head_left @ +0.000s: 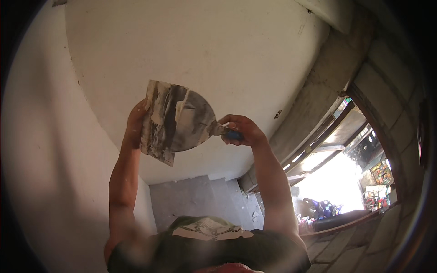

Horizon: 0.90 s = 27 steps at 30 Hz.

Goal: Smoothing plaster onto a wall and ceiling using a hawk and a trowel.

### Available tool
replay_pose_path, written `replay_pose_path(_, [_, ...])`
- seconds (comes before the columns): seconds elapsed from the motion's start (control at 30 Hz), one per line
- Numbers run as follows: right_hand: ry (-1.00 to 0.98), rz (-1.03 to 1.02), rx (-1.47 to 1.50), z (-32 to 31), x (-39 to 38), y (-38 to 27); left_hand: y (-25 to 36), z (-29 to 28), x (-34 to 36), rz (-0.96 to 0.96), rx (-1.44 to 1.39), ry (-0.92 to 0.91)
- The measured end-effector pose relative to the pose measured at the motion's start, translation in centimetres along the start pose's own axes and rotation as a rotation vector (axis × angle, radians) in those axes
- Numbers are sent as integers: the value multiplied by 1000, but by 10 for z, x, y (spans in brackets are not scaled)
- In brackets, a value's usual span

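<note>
My right hand (242,129) is closed round the blue handle of a putty knife (198,120) with a broad, fan-shaped metal blade. The knife lies sideways, its blade pointing left. Over its wide end is a straight-edged scraper blade (157,118), streaked with pale and dark filler. My left hand (138,119) grips that scraper blade at its left edge, with most of the fingers hidden behind it. The two blades touch and overlap in front of the pale wall, and the scraper's handle does not show.
A smooth pale wall (218,59) fills the view ahead, meeting another wall (41,150) at a corner on the left. Grey floor (182,200) shows below. To the right, a bright window opening (330,182) sits in a block wall (382,86), with cluttered objects beyond it.
</note>
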State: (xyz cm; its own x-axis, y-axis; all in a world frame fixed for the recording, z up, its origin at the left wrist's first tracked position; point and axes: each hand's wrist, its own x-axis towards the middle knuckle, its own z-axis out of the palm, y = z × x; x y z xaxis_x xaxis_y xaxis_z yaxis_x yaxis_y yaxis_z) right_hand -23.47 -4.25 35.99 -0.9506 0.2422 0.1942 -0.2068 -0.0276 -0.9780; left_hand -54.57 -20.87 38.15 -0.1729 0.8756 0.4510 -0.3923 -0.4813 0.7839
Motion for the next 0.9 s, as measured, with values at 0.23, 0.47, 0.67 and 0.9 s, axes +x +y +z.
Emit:
replay_pose_path(0.23, [835,93,295,-37,-101,103,-2,4,38,144,-331,227])
replay_pose_path(0.47, [1364,281,206,-21,-294,329,83,64,176,636,-222,413])
replay_pose_path(0.67, [1217,668,-306,133,-478,433,144,100,282,731,-353,429])
replay_pose_path(0.9, [1610,311,810,263,-608,540,174,96,337,702,-457,634])
